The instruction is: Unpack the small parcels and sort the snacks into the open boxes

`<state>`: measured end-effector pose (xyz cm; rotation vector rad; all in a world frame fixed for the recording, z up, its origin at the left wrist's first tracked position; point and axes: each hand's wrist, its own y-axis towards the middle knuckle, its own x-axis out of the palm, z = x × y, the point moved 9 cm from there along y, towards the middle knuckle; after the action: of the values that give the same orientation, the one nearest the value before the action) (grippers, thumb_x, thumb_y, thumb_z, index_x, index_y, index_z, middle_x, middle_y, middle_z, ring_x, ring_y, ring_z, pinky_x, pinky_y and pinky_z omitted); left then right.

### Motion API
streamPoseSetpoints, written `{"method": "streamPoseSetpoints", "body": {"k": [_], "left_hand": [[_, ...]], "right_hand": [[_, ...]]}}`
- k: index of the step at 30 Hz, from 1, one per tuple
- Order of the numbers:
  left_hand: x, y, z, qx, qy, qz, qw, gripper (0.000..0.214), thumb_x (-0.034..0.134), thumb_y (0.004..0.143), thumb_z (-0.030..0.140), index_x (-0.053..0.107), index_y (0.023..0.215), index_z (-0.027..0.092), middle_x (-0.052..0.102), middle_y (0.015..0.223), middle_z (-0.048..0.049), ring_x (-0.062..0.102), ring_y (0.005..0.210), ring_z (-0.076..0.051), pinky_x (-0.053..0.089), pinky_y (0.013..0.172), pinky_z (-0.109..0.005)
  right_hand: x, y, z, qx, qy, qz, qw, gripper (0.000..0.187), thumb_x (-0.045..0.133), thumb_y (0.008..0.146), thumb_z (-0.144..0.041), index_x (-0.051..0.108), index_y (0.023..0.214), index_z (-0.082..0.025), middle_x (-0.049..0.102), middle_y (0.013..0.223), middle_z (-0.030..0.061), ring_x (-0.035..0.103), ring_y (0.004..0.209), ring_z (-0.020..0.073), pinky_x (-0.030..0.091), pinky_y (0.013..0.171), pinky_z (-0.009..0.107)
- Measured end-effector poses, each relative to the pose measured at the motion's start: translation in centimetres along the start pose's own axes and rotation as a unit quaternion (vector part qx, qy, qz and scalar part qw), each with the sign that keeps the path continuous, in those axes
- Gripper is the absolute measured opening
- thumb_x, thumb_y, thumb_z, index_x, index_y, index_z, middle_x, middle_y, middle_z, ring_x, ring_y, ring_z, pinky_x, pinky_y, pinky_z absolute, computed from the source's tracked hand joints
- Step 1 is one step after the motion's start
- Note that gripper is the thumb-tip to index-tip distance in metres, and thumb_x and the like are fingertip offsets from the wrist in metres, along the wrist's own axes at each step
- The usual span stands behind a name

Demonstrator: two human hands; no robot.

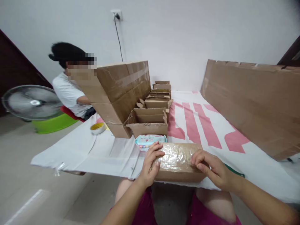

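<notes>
A small closed cardboard box with shiny clear tape across its top lies at the table's near edge, in front of my lap. My left hand rests over its left end, fingers and thumb apart on the top. On the right part of the taped top, my right hand has its fingers bent and pressed together, with the thumb close to them. Whether anything is pinched there I cannot make out. Just behind the box lies a light blue soft pack, partly covered by my left fingers.
Open cardboard boxes stand in a row behind the pack. Stacked boxes rise to their left, near a tape roll. A large cardboard panel stands right. Beyond the table's left side are a seated person and a fan.
</notes>
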<state>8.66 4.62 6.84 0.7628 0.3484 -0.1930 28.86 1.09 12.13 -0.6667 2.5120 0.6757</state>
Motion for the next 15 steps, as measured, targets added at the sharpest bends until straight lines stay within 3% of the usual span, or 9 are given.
{"method": "streamPoseSetpoints", "body": {"k": [5,9,12,15], "left_hand": [[-0.1,-0.1,-0.1,-0.002,0.002,-0.001,1.0,0.031,0.039,0.095,0.04,0.059,0.11,0.021,0.052,0.131,-0.0126,0.032,0.137,-0.032,0.026,0.11,-0.056],[0.0,-0.1,0.0,-0.001,0.004,-0.004,1.0,0.029,0.039,0.095,0.038,0.058,0.111,0.022,0.051,0.132,-0.012,0.032,0.137,-0.032,0.027,0.11,-0.055],[0.2,0.0,0.0,-0.005,0.008,-0.012,1.0,0.029,0.039,0.095,0.035,0.055,0.115,0.022,0.05,0.133,-0.0122,0.03,0.138,-0.031,0.026,0.111,-0.055],[0.1,-0.2,0.0,-0.009,0.022,-0.008,1.0,0.033,0.04,0.094,0.033,0.049,0.124,0.022,0.045,0.138,-0.0137,0.031,0.138,-0.031,0.027,0.11,-0.055]], "right_hand": [[-0.7,-1.9,-0.5,-0.003,0.066,0.054,0.996,0.014,0.037,0.099,-0.029,0.049,0.094,-0.024,0.052,0.085,0.0033,0.053,0.083,0.0181,0.046,0.075,0.033],[-1.0,-5.2,1.2,0.093,0.105,0.069,0.988,0.012,0.046,0.095,-0.035,0.051,0.093,-0.024,0.052,0.086,0.0032,0.053,0.081,0.0173,0.046,0.072,0.031],[0.6,-8.9,3.7,0.181,0.129,0.038,0.974,0.022,0.06,0.086,-0.042,0.05,0.092,-0.023,0.053,0.086,0.0028,0.053,0.077,0.0161,0.047,0.069,0.029],[3.7,-13.2,7.1,0.269,0.099,0.003,0.958,0.023,0.065,0.078,-0.037,0.051,0.089,-0.021,0.056,0.082,0.0011,0.054,0.071,0.0142,0.048,0.066,0.027]]}}
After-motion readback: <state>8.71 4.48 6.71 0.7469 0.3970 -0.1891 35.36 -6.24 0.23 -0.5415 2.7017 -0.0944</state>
